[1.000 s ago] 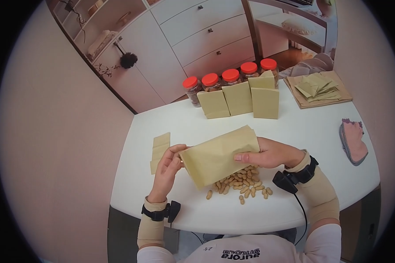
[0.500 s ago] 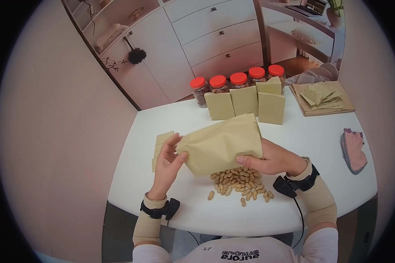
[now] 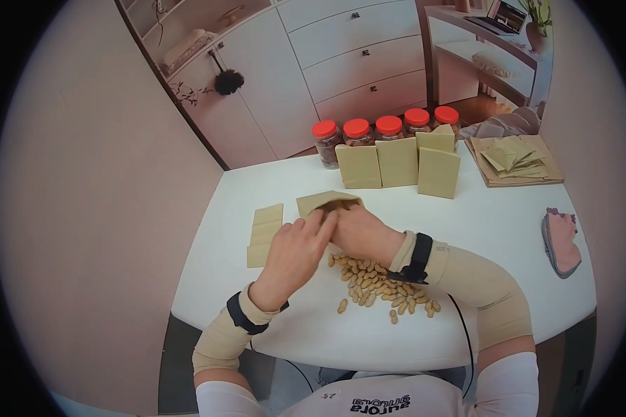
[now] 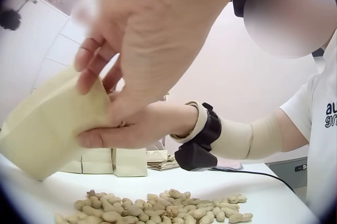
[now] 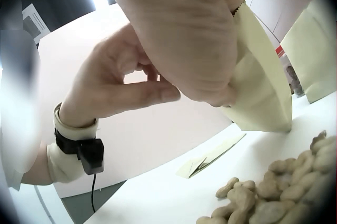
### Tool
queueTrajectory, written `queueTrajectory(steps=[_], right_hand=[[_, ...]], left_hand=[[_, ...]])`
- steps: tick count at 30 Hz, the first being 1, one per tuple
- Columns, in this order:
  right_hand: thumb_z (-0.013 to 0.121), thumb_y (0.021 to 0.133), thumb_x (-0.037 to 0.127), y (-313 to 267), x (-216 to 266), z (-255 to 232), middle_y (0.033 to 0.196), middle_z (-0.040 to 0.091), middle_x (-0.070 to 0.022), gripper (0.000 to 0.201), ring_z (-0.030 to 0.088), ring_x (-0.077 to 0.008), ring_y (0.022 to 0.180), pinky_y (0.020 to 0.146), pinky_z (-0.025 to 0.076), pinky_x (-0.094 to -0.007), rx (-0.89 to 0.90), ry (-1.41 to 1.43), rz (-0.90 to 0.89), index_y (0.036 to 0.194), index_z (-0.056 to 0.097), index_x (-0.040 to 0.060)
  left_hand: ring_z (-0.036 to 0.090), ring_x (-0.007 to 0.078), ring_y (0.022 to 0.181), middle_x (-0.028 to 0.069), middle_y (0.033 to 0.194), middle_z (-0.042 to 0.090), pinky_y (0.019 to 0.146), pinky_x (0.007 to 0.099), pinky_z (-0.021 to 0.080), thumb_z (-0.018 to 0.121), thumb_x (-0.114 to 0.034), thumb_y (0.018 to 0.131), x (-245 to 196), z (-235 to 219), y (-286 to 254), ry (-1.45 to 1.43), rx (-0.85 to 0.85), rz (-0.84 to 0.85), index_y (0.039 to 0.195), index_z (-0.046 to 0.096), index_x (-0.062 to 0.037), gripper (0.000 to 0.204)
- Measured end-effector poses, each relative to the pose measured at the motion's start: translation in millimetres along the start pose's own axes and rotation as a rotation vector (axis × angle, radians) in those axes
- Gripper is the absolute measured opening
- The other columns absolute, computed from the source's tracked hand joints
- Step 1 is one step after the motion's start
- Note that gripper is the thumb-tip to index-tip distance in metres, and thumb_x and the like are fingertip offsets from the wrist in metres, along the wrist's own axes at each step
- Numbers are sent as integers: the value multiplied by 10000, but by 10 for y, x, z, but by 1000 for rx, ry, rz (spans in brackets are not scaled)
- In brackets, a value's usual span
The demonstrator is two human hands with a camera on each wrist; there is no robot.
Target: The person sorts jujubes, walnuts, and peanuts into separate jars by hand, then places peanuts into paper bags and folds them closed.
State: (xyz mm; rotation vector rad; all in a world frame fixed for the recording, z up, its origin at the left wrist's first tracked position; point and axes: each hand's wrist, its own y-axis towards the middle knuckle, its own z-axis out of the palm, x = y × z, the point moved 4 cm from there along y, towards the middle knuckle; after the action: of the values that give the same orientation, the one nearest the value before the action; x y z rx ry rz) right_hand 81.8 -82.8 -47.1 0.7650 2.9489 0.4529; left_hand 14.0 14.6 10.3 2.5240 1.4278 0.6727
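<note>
A tan paper bag (image 3: 320, 200) stands tilted over the table with its open mouth toward me. My right hand (image 3: 365, 233) grips the bag at its mouth; the left wrist view shows that thumb flat along the bag's side (image 4: 52, 124), the other fingers mostly hidden. My left hand (image 3: 289, 257) reaches to the same mouth, its fingers loosely bent and overlapping the right hand. In the right wrist view the left thumb (image 5: 152, 93) lies apart from the paper. A heap of unshelled peanuts (image 3: 368, 281) is spread on the table just below the hands.
Several red-lidded jars (image 3: 325, 132) line the back, with folded paper bags (image 3: 398, 163) standing before them. A flattened bag (image 3: 266, 229) lies at left. More flat bags (image 3: 511, 158) are stacked at the back right, near a pink and grey cloth (image 3: 562, 240).
The bag, held sideways above the peanuts before, is now lower and farther left, its mouth turned toward me. My right hand has moved left to that mouth, close to my left hand.
</note>
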Motion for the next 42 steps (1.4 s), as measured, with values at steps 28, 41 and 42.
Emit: queueTrajectory(steps=[28, 41, 42], right_hand=[[821, 639, 498, -2000, 92, -379, 1451, 302, -235, 1166, 503, -418, 1199, 939, 499, -431, 478, 275, 605, 1498, 189, 28], [816, 697, 264, -1367, -123, -90, 1435, 267, -276, 976, 555, -421, 1136, 971, 486, -405, 453, 461, 526, 1477, 263, 68], [816, 697, 264, -1349, -129, -93, 1435, 267, -276, 976, 555, -421, 1136, 971, 486, -405, 462, 466, 531, 1477, 263, 68]], left_hand=[[593, 267, 800, 177, 1171, 586, 661, 381, 503, 619, -35, 739, 167, 247, -160, -217, -212, -111, 704, 584, -11, 55], [618, 272, 862, 168, 1184, 592, 710, 368, 514, 621, -23, 723, 202, 248, 39, -309, -142, -149, 700, 593, 7, 47], [618, 272, 862, 168, 1184, 592, 710, 368, 514, 621, -23, 723, 212, 242, 38, -318, -136, -150, 700, 593, 7, 47]])
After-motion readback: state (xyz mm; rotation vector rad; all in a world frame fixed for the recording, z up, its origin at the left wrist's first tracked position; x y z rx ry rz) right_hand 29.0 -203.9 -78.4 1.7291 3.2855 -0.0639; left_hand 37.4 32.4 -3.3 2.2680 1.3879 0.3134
